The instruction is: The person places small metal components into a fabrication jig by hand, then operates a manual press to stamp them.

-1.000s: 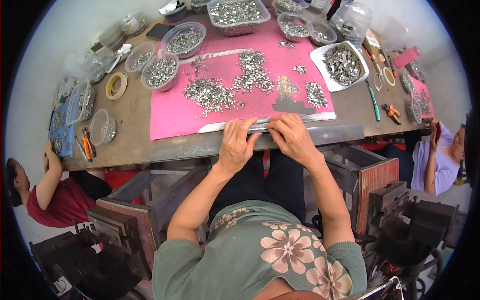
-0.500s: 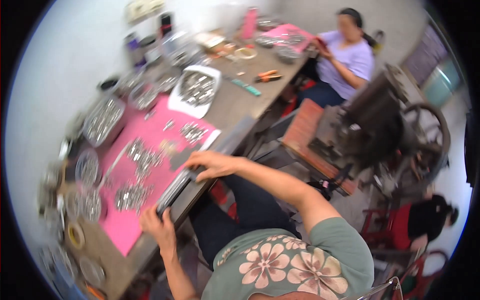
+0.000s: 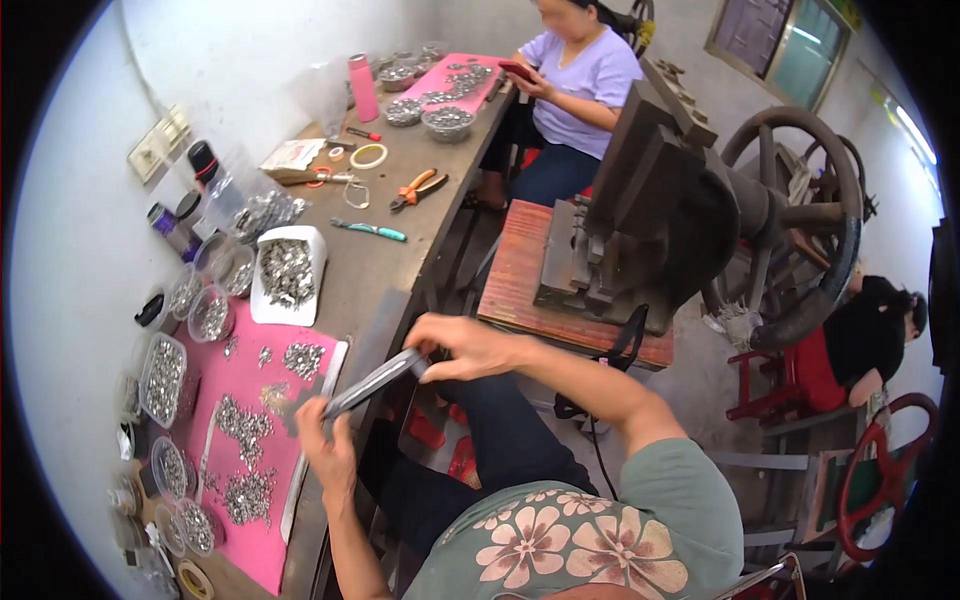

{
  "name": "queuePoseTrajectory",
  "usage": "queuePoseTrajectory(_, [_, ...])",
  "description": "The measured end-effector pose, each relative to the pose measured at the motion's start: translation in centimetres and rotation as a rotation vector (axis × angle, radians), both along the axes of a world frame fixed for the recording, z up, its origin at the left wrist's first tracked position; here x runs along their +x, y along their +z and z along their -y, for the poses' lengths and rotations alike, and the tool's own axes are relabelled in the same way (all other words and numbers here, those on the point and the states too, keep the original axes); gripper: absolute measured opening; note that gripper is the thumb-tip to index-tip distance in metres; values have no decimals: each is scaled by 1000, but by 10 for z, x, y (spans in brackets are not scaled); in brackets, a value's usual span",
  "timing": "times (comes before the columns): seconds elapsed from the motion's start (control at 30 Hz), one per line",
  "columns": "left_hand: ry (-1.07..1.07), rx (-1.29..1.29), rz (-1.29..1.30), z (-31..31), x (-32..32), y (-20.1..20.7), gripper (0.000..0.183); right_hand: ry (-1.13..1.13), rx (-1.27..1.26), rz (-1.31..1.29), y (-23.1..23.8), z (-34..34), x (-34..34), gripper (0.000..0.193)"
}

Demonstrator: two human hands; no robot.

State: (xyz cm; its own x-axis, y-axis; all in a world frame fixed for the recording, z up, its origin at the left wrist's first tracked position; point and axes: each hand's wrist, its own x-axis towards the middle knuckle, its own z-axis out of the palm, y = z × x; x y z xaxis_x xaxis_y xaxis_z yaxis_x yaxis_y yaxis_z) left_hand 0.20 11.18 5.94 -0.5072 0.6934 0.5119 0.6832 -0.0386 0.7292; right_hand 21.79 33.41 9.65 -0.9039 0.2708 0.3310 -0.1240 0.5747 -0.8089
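Head view: a slim grey metal bar [image 3: 375, 384] slants over the counter's [image 3: 372, 262] near edge; the left hand [image 3: 328, 442] pinches one end, the right hand's [image 3: 462, 345] grip the other, probably to steady it. Beyond, loose silvery bits [image 3: 245, 497] sit on a pink mat [image 3: 262, 560], perhaps spread for easy picking. Far-side white dish [image 3: 286, 318] and clear tub [image 3: 184, 380] hold heaped metal pieces [image 3: 287, 272].

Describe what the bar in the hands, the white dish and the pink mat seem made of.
Bar: probably metal, satin; it looks grey with pale highlights. White dish: smooth, slightly glossy plastic or perhaps ceramic; the surface leaves both open. Pink mat: possibly foam or rubber, matte; it lies flat without strong reflections.
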Motion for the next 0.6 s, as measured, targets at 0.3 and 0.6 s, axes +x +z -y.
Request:
queuePoseTrajectory(0.3, [-762, -87, 503, -264, 144, -1, 43, -907, 190, -2, 15, -31, 208, 41])
queuePoseTrajectory(0.6, [-906, -178, 588, -362, 234, -19, 39, -1186, 411, -15, -37, -40, 194, 52])
